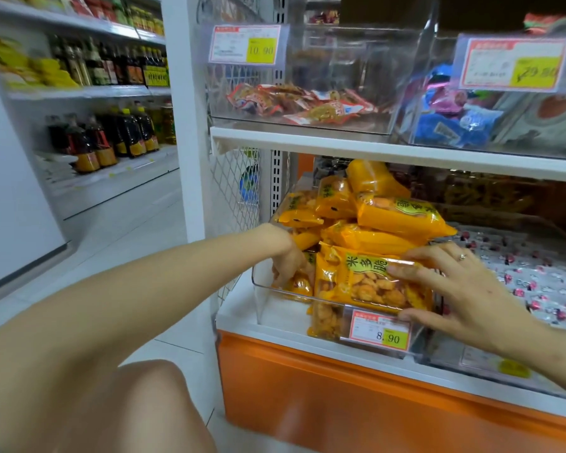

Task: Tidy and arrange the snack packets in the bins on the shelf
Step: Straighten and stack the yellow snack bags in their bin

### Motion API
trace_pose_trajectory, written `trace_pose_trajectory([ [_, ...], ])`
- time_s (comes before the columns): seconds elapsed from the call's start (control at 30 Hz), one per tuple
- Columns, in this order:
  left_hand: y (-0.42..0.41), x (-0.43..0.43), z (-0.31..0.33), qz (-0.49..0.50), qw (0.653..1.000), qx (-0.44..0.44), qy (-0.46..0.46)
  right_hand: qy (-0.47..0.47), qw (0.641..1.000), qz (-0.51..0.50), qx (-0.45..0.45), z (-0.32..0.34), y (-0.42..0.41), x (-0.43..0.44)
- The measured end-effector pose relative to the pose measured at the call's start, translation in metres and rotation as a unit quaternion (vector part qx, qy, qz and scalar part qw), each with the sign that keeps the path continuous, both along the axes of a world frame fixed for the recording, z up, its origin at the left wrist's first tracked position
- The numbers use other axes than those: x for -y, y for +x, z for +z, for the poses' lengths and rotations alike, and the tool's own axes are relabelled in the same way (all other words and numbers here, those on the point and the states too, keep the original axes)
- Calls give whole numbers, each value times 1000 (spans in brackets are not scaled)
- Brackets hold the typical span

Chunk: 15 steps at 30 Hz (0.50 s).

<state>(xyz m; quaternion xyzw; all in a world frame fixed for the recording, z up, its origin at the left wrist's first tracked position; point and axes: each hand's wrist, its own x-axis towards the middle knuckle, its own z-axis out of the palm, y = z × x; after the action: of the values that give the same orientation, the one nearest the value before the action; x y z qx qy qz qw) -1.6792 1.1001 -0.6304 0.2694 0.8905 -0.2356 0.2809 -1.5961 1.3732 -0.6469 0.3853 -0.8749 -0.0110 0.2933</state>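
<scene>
A clear plastic bin on the lower shelf holds several orange snack packets piled up. My right hand grips the front packet, fingers over its top right edge and thumb under it near the 8.90 price tag. My left hand reaches down inside the bin's left side, its fingers among lower packets; what they hold is partly hidden.
The upper shelf carries a clear bin of red-orange packets and a bin of blue and pink packets. Right of the orange bin lies a bin of small silver-pink sweets. An orange base panel runs below. Bottles line the left aisle.
</scene>
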Motion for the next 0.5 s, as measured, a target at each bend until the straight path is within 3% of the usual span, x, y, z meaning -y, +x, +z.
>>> trace_pose_trajectory([
  [0.07, -6, -3, 1, 2, 998, 64, -20, 1, 1000, -1, 4, 0, 0, -1],
  [0.13, -2, -1, 1, 39, 997, 64, -12, 1, 1000, -1, 8, 0, -1, -2],
  [0.2, -2, 0, 8, 36, 999, 36, 4, 0, 1000, 2, 12, -1, -1, -2],
  [0.3, -3, 2, 9, 24, 996, -80, -15, -3, 1000, 5, 17, 0, 0, -2],
  [0.5, -6, -2, 4, 43, 996, -63, -48, -1, 1000, 5, 21, 0, 0, -3],
])
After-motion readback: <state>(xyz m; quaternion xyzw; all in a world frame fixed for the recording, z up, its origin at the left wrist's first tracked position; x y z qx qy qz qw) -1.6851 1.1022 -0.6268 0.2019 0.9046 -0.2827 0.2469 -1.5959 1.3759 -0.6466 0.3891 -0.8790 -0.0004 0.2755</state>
